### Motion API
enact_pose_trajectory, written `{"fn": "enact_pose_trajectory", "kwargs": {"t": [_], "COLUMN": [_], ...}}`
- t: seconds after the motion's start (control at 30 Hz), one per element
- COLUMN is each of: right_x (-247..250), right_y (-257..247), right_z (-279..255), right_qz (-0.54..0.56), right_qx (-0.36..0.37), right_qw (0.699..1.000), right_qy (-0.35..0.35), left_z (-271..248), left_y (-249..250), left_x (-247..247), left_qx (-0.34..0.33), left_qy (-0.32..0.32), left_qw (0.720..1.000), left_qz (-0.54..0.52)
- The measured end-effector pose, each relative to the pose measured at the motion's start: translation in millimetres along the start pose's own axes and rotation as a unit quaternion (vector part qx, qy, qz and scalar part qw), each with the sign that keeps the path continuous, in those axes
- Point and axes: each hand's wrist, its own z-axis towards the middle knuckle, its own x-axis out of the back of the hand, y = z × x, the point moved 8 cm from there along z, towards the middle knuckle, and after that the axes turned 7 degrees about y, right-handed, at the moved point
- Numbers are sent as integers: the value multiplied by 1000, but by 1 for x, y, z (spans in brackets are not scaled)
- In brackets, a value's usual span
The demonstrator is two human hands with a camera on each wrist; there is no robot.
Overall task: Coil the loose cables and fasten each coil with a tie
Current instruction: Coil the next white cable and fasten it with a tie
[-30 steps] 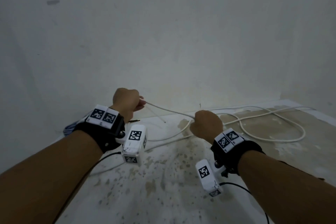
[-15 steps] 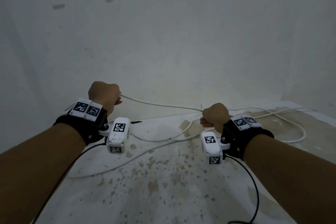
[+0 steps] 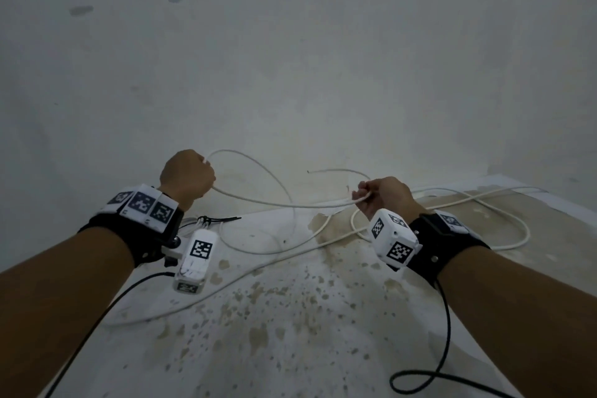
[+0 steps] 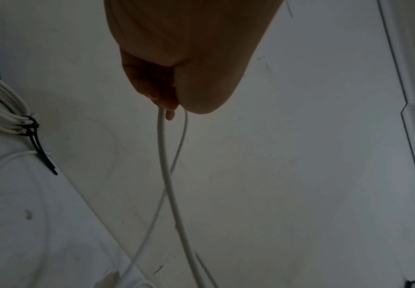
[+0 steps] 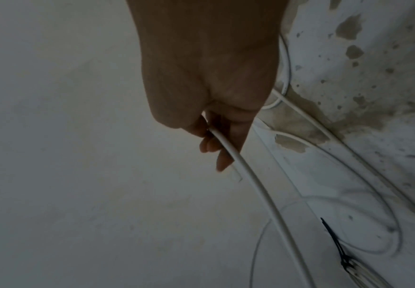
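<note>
A long white cable (image 3: 284,203) runs between my two raised hands and trails in loose loops over the stained floor. My left hand (image 3: 189,176) grips it in a fist, with two strands (image 4: 169,155) leaving the fist and one loop (image 3: 258,168) arcing up toward the wall. My right hand (image 3: 379,195) holds the cable (image 5: 240,165) with curled fingers; a thin free end (image 3: 336,170) sticks out to its left. A finished white coil (image 4: 1,105) bound by a black tie (image 4: 32,132) lies at the left, near the wall.
A pale wall rises close ahead. More loops of white cable (image 3: 484,223) lie on the floor at the right. Black tie tails (image 3: 223,220) point right behind my left wrist. A black wrist-camera lead (image 3: 433,378) curls at the lower right.
Both hands have turned and a fresh loop now arcs up from my left fist. My right hand rolled palm-side inward, still on the cable, and a thin free end shows beside it.
</note>
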Motion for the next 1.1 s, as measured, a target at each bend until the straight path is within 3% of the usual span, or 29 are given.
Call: {"fn": "enact_pose_trajectory", "kwargs": {"t": [0.13, 0.27, 0.33, 0.47, 0.6, 0.67, 0.73, 0.8, 0.83, 0.9, 0.97, 1.03, 1.1], "right_x": [15, 21, 22, 26, 22, 15, 3, -12, -21, -33, -36, -28, -16], "right_y": [-11, -15, -12, -11, -15, -5, 14, 37, 49, 71, 87, 96, 100], "right_z": [9, 13, 15, 15, 7, 7, 6, 2, -2, -10, -20, -25, -25], "right_qz": [-154, -233, -240, -210, -155, -92, -37, 7, 22, 16, -44, -115, -163], "right_qx": [60, 109, 109, 102, 126, 114, 87, 50, 29, -8, -21, -6, 8], "right_qw": [986, 966, 964, 972, 979, 988, 995, 998, 999, 1000, 998, 993, 986], "right_qy": [-2, -14, -15, -2, 38, 40, 37, 25, 13, -14, -36, -40, -33], "left_z": [11, 28, 30, -6, -48, -87, -132, -160, -162, -147, -129, -115, -104], "left_y": [0, -8, 0, 24, 31, 28, 21, 19, 18, 7, -7, -19, -33], "left_x": [5, -22, -46, -105, -127, -135, -142, -147, -148, -147, -139, -127, -115], "left_qx": [-21, -21, -47, -82, -77, 2, 110, 216, 270, 370, 407, 400, 394], "left_qy": [45, 22, -19, -192, -231, -331, -445, -479, -450, -311, -190, -125, -88], "left_qw": [998, 999, 999, 976, 967, 943, 889, 844, 828, 797, 764, 766, 789], "left_qz": [38, -15, -4, 64, 76, 46, 2, -109, -194, -362, -462, -488, -462]}}
